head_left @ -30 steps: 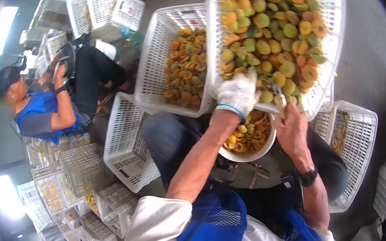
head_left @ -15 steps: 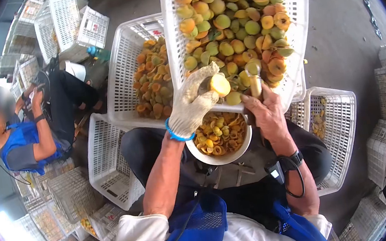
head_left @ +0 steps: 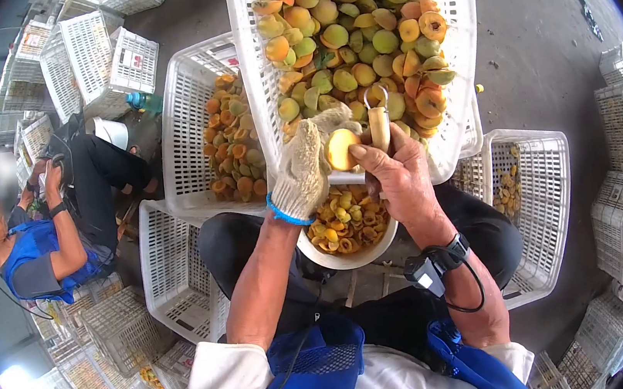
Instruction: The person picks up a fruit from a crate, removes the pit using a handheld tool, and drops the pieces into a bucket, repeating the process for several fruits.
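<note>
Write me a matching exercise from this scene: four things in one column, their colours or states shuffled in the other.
Things:
1. Left hand
2. Bottle
3. Right hand
4. Round tub

Colours or states:
A. Bare, gripping a wooden-handled loop tool
B. White, holding yellow-orange fruit pieces
C. Gloved, holding a cut fruit
D. Teal

Pairs: 1-C, 2-D, 3-A, 4-B

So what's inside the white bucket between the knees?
The bucket holds yellow-orange fruit pieces. What lies under the top layer is covered, and the heaped crate hides its far edge.
</note>
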Demonstrator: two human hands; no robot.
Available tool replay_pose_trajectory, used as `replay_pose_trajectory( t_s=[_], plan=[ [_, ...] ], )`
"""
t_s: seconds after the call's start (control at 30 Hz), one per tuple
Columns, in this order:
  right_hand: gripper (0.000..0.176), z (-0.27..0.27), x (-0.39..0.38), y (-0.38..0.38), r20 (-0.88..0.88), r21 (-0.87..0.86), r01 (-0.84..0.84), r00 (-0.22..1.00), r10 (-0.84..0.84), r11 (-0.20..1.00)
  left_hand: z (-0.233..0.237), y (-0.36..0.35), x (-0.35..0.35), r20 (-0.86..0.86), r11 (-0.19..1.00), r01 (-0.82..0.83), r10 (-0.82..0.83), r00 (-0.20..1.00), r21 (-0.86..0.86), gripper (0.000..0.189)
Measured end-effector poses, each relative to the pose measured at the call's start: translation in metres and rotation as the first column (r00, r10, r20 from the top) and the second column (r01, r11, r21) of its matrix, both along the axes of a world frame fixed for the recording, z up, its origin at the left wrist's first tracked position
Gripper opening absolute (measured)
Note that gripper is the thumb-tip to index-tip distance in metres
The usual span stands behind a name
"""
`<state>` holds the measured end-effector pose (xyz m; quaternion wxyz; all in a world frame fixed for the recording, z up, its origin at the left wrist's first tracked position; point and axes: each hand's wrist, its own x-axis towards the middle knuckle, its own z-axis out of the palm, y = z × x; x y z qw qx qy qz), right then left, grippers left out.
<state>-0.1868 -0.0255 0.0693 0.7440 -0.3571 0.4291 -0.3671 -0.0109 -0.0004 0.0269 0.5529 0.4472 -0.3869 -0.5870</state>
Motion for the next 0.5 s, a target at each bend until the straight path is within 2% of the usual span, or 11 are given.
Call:
replay_pose_trajectory(
  t_s=[0.03, 0.07, 0.1, 0.13, 0.17, 0.2, 0.23, 0.27, 0.3, 0.33, 0.5],
  plan=[
    [0.023, -0.003, 0.003, 0.001, -0.097, -0.129, -0.005, 0.995, -0.007, 0.992, 0.001, -0.002, -0.001, -0.17, 0.996, 0.034, -0.019, 0.985, 0.088, 0.061],
    [0.02, -0.006, 0.005, 0.001, -0.191, -0.253, -0.023, 0.981, -0.027, 0.967, 0.005, 0.002, -0.002, 0.005, 0.991, 0.073, -0.074, 0.997, 0.112, 0.055],
    [0.02, -0.007, 0.005, 0.002, -0.193, -0.246, -0.02, 0.981, -0.028, 0.969, -0.007, 0.008, -0.001, 0.003, 0.99, 0.076, -0.077, 0.997, 0.119, 0.055],
    [0.018, -0.007, 0.004, 0.003, -0.388, -0.362, -0.094, 0.92, -0.058, 0.927, -0.023, 0.015, -0.001, 0.423, 0.993, -0.005, 0.053, 0.904, -0.114, 0.053],
    [0.017, -0.007, 0.004, 0.003, -0.56, -0.456, -0.195, 0.821, -0.11, 0.868, -0.039, 0.02, 0.0, 0.723, 0.935, 0.02, 0.261, 0.639, -0.355, 0.051],
    [0.017, -0.008, 0.005, 0.003, -0.563, -0.454, -0.203, 0.82, -0.103, 0.868, -0.035, 0.018, -0.003, 0.801, 0.913, 0.022, 0.346, 0.489, -0.408, 0.047],
    [0.018, -0.009, 0.006, 0.003, -0.585, -0.49, -0.21, 0.799, -0.14, 0.846, -0.033, 0.017, -0.008, 0.8, 0.913, 0.012, 0.351, 0.486, -0.408, 0.047],
    [0.02, -0.009, 0.009, 0.002, -0.601, -0.526, -0.218, 0.779, -0.179, 0.822, -0.032, 0.016, -0.012, 0.486, 0.967, -0.197, 0.25, 0.837, -0.158, 0.046],
    [0.022, -0.01, 0.011, 0.001, -0.613, -0.565, -0.227, 0.759, -0.219, 0.793, -0.027, 0.014, -0.012, 0.021, 0.956, -0.246, 0.246, 0.969, 0.16, 0.045],
    [0.024, -0.01, 0.008, 0.001, -0.679, -0.528, -0.296, 0.71, -0.187, 0.796, -0.015, 0.013, -0.001, -0.377, 0.959, -0.075, 0.179, 0.909, 0.274, 0.046],
    [0.023, -0.016, 0.012, 0.016, -0.749, -0.542, -0.465, 0.645, -0.151, 0.7, -0.017, 0.006, 0.0, -0.303, 0.935, -0.232, 0.311, 0.901, 0.269, 0.056]
  ],
)
